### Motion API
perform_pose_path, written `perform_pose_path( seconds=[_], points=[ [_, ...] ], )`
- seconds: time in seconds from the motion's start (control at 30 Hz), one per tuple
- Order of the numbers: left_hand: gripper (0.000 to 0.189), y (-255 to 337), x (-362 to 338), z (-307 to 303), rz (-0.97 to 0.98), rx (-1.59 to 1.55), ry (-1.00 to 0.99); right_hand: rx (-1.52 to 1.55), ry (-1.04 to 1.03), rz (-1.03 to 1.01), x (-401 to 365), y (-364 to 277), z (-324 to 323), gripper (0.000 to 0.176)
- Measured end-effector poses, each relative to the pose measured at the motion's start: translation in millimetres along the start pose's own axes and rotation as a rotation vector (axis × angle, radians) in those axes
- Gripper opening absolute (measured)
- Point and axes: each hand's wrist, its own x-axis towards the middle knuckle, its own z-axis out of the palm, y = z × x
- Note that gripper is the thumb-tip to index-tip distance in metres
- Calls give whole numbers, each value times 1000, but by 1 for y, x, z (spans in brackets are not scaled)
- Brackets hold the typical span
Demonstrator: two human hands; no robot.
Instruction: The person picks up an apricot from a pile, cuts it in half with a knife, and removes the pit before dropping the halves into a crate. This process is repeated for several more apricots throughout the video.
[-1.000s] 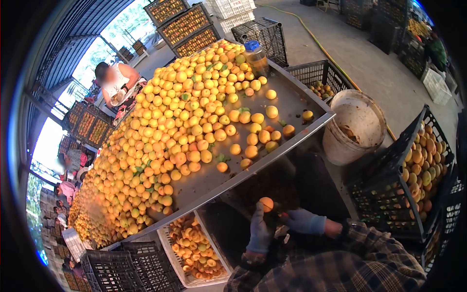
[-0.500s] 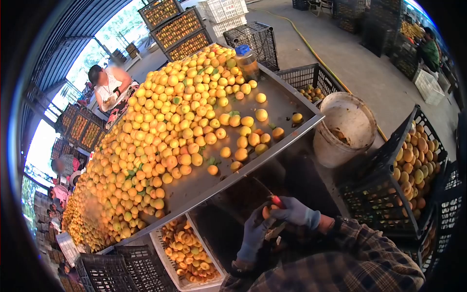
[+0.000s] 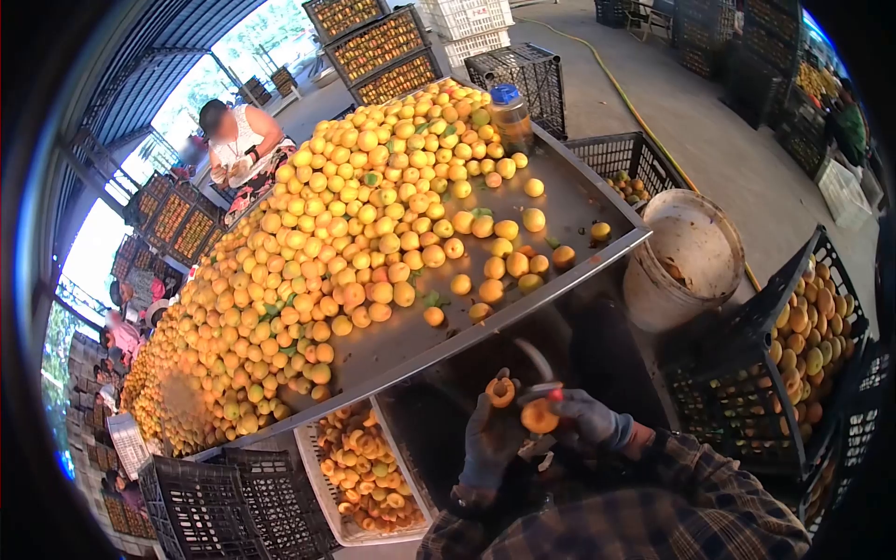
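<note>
My left hand [image 3: 489, 444], in a grey-blue glove, holds an apricot half [image 3: 501, 392] at its fingertips, cut face showing. In my right hand [image 3: 590, 420], also gloved, is a knife [image 3: 536, 359] with a red handle, its curved blade pointing up and left. A second apricot half [image 3: 539, 416] lies against the fingers of that hand, its cut side facing me. Left of my hands stands a white crate [image 3: 411, 471] of cut apricot halves. Above them, a metal table [image 3: 373, 359] bears a large heap of whole apricots [image 3: 327, 238].
A dirty white bucket [image 3: 686, 252] stands right of the table corner. Black crates of fruit [image 3: 747, 411] are stacked at my right; black crates [image 3: 233, 504] sit at lower left. A blue-lidded jar [image 3: 510, 119] is on the table. Across it a person [image 3: 245, 149] sits working.
The apricot held between both hands has come apart into two halves, one at each hand. The hands have separated slightly, and the knife blade shows more clearly. The view has shifted a little.
</note>
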Motion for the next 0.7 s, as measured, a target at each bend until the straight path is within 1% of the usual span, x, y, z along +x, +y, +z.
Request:
perform_pose_path(
  seconds=[0.07, 0.1, 0.13, 0.17, 0.2, 0.23, 0.27, 0.3, 0.33, 0.37, 0.4, 0.47, 0.5, 0.57, 0.6, 0.67, 0.7],
  points=[
    [54, -6, 2, -10, -58, 9, 49, -514, 176, -196, 12, 19, 8, 50],
    [54, -8, 2, -17, -63, 7, 49, -923, 190, -192, 10, 11, 7, 53],
    [53, -9, 2, -24, -100, -95, 27, -925, 193, -191, 10, 10, 6, 53],
    [53, -9, 2, -29, -134, -197, 5, -927, 241, -306, 12, 10, 4, 51],
    [53, -8, 2, -24, -132, -200, 5, -926, 288, -419, 14, 10, 4, 49],
    [52, -8, 3, -14, -162, -147, 37, -767, 342, -410, 15, 1, 10, 46],
    [52, -9, 1, -5, -194, -94, 70, -767, 346, -405, 13, -12, 13, 46],
    [52, -11, -2, 0, -201, -97, 70, -1017, 366, -329, 11, -26, 16, 47],
    [51, -13, -4, 6, -208, 30, 70, -1265, 385, -247, 8, -34, 16, 47],
    [50, -15, -3, 9, -213, 157, 67, -1416, 384, -299, 8, -34, 11, 51],
    [50, -18, -2, 4, -216, 154, 63, -1419, 389, -299, 9, -34, 9, 51],
    [43, -24, -2, -13, -21, 866, 102, -1541, 383, -51, 13, -33, 9, 51],
    [43, -26, -6, -15, -16, 864, 110, -1542, 373, -48, 15, -32, 9, 51],
    [31, -29, -12, -17, -27, 762, 238, -1594, 363, 69, 17, -27, 7, 43],
    [31, -27, -16, -9, -26, 762, 241, -1593, 359, 70, 17, -26, 9, 43],
    [25, -21, -20, 17, -174, 663, 388, -1641, 316, 48, 18, -28, 14, 38],
    [25, -20, -18, 18, -163, 663, 381, -1651, 312, 40, 20, -27, 14, 38]
  ],
)
